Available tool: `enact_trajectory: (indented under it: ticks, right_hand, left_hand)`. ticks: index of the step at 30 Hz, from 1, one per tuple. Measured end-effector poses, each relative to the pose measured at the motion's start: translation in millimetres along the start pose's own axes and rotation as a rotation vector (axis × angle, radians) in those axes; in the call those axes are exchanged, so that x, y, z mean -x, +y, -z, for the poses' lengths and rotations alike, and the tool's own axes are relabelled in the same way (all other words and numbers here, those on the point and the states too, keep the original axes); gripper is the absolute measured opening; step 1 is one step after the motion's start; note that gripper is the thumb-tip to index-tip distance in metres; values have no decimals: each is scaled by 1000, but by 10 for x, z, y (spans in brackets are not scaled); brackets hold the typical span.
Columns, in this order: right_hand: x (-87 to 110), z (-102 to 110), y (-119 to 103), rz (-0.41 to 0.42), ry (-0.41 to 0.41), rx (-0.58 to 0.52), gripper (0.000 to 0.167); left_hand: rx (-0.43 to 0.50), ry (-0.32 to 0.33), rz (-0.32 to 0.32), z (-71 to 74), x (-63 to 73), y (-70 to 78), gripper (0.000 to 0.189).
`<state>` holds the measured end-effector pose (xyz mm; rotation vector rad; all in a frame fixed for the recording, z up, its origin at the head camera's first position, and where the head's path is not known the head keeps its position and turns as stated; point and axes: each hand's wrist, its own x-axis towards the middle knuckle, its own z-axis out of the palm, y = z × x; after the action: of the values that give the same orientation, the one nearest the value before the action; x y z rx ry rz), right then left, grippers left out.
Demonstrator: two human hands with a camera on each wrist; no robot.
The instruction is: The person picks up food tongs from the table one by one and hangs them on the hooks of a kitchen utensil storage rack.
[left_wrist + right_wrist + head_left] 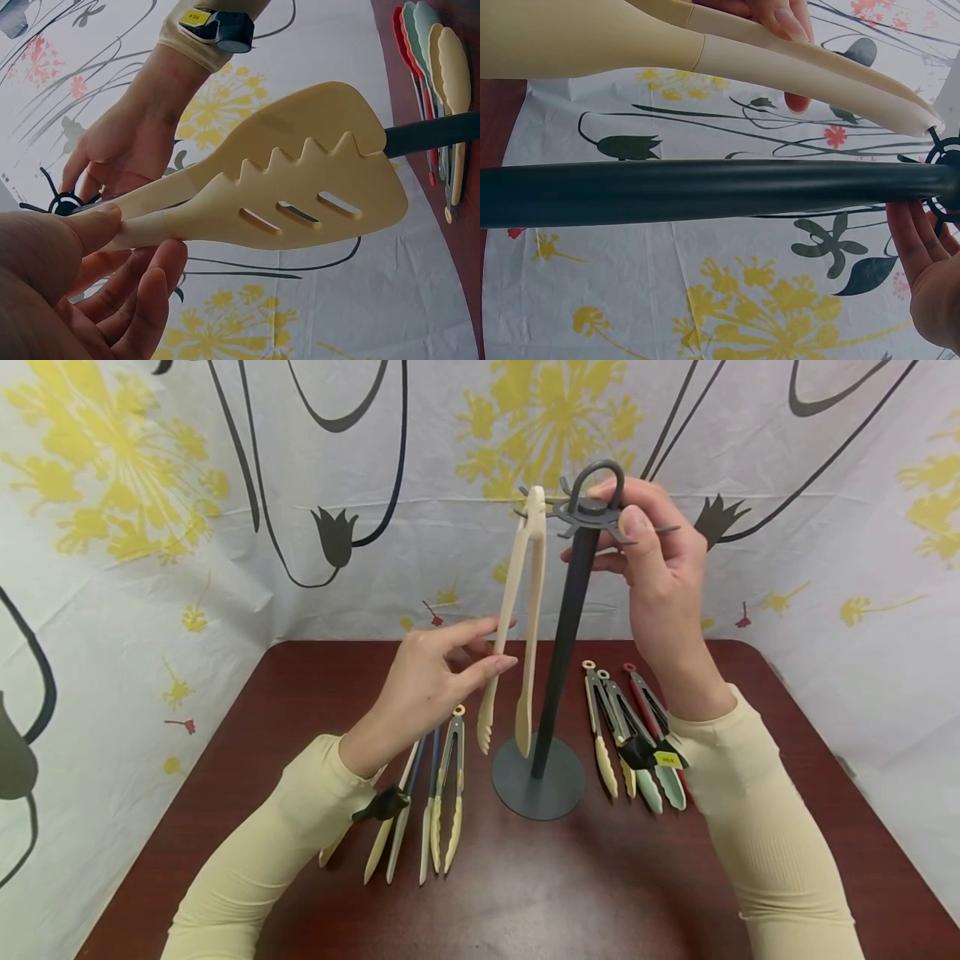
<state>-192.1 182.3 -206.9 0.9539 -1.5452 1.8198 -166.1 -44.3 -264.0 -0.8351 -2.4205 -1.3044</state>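
Observation:
A dark grey stand (567, 627) rises from its round base, with a ring of hooks and a loop handle on top. Cream tongs (533, 610) hang with their joined end at a hook on the stand's left side. Their wide heads point down; the left wrist view shows one slotted, toothed head (225, 214). My left hand (427, 672) pinches one arm of the tongs between thumb and fingers. At the top, my right hand (667, 560) holds the hook ring, thumb in front and fingers behind. The right wrist view shows right fingers (915, 240) against the stand's top.
Several tongs with cream tips (450, 802) lie left of the base, partly behind my left forearm. To its right lie more tongs, cream, mint (670, 787) and red, partly covered by my right wrist. A patterned white sheet (420, 477) surrounds the brown table (480, 918).

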Motion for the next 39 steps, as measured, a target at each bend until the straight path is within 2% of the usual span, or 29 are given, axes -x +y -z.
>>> enact_trajectory:
  ticks: [11,20,39]
  right_hand:
    - [4,2,16,7,3,8,30]
    - [15,-4,20,12,8,12,30]
    - [4,-27,7,36,10,15,31]
  left_hand:
    - [22,-2,6,-61,10,-13,36]
    - [39,35,-43,-148,27,-31,21]
    - [35,74,-94,-236,13,-98,19]
